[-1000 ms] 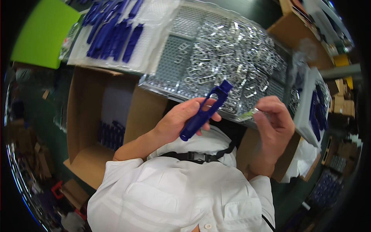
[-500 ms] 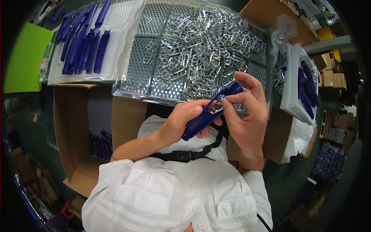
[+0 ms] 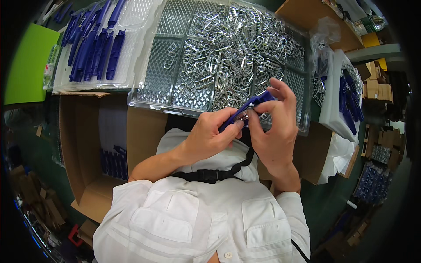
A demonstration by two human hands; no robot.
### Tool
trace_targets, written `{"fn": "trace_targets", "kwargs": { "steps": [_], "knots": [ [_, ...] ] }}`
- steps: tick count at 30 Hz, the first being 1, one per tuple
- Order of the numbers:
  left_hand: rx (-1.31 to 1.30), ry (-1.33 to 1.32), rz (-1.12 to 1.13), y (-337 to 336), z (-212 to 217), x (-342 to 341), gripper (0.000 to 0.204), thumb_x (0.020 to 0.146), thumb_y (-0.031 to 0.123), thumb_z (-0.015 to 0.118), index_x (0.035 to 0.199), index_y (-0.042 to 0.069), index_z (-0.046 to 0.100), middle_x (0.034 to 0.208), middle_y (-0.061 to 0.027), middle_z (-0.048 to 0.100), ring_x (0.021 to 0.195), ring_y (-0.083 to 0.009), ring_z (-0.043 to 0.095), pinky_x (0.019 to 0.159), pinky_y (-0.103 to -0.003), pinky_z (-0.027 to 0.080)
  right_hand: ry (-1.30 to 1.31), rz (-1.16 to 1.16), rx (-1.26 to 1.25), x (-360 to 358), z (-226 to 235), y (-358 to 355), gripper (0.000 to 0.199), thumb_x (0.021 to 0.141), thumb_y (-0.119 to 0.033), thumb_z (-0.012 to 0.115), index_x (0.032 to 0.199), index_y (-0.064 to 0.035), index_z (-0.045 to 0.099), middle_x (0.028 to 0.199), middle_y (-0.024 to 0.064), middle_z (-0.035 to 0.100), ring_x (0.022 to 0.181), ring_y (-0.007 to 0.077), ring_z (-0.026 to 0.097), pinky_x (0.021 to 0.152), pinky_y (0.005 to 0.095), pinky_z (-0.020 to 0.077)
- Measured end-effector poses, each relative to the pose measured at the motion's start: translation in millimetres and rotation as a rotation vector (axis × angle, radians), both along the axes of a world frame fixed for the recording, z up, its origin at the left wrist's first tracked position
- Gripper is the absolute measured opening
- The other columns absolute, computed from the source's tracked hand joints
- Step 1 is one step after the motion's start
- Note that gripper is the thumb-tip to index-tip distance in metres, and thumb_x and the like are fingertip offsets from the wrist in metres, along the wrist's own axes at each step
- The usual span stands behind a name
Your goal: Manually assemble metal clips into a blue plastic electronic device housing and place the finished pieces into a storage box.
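A: What does the left hand (image 3: 212, 133) have?
B: It grasps the near left end of a blue plastic casing (image 3: 265, 96), thumb beside a shiny metal clip (image 3: 241, 116) in the casing's opening

A: And the right hand (image 3: 277, 125)?
B: Thumb and forefinger are closed on the far right part of the casing; whether the thumb also presses the clip, I cannot tell

A: Where is the casing?
B: Between the two hands, tilted, its right end farther, by the near edge of a clear plastic tray (image 3: 151, 90) with compartments

A: What lies in that tray?
B: A heap of looped metal clips (image 3: 239, 52)

A: And to the left?
B: More blue casings (image 3: 96, 55) on a whitish tray (image 3: 131, 57); nearer, an open cardboard box (image 3: 147, 136)
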State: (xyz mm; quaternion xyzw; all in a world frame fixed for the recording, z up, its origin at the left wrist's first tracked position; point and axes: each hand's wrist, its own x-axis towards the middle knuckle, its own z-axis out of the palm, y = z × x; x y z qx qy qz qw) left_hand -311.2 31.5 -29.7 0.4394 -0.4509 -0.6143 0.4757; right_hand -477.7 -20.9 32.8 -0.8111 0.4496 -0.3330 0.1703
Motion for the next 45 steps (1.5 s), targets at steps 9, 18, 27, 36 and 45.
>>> {"fn": "trace_targets", "kwargs": {
  "steps": [9, 18, 27, 36, 45],
  "knots": [
    [-0.2, -0.195, 0.07, -7, 0, -7, 0.017, 0.099, 0.014, 0.068, 0.096, -0.003, 0.069, 0.064, -0.0088, 0.064, 0.05, -0.0151, 0.058, 0.049, -0.033, 0.046, -0.255, -0.095, 0.364, -12, -13, -1, 0.033, 0.087, 0.001, 0.078, 0.118, -0.0031, 0.064, 0.118, 0.01, 0.071, 0.104, 0.0187, 0.072, 0.089, 0.033, 0.0576],
    [-0.085, -0.207, 0.086, -11, -3, -13, 0.028, 0.1, 0.016, 0.066, 0.078, -0.001, 0.066, 0.058, -0.0095, 0.064, 0.049, -0.0162, 0.062, 0.047, -0.034, 0.046, -0.321, -0.015, 0.404, -13, -25, -1, 0.028, 0.087, 0.01, 0.072, 0.109, -0.0002, 0.058, 0.111, 0.0082, 0.068, 0.095, 0.0116, 0.068, 0.085, 0.0254, 0.0561],
    [-0.227, -0.229, -0.036, -21, 2, 9, 0.023, 0.102, 0.018, 0.067, 0.116, 0.0, 0.071, 0.087, -0.0127, 0.072, 0.075, -0.0207, 0.071, 0.065, -0.033, 0.053, -0.659, 0.14, 0.249, -16, -37, -19, 0.035, 0.081, 0.018, 0.066, 0.111, -0.0004, 0.061, 0.11, 0.0139, 0.068, 0.101, 0.0215, 0.067, 0.091, 0.0328, 0.0544],
    [-0.661, -0.617, 0.16, -37, 33, 47, 0.059, 0.081, 0.004, 0.087, 0.136, -0.001, 0.066, 0.117, -0.0185, 0.071, 0.1, -0.0307, 0.072, 0.086, -0.037, 0.059, -0.134, -0.024, 0.401, -54, -46, -39, 0.04, 0.081, 0.004, 0.077, 0.119, -0.0017, 0.065, 0.122, 0.0129, 0.068, 0.11, 0.0292, 0.069, 0.09, 0.0368, 0.0564],
    [-0.757, -0.81, 0.272, -126, 46, 82, 0.052, 0.079, 0.008, 0.089, 0.127, 0.004, 0.068, 0.113, -0.0157, 0.073, 0.1, -0.0309, 0.074, 0.088, -0.038, 0.058, 0.25, -0.059, 0.07, -43, -71, -40, 0.031, 0.083, -0.004, 0.08, 0.112, -0.0024, 0.069, 0.108, 0.0138, 0.066, 0.098, 0.0358, 0.068, 0.082, 0.0438, 0.0561]
  ]
}}
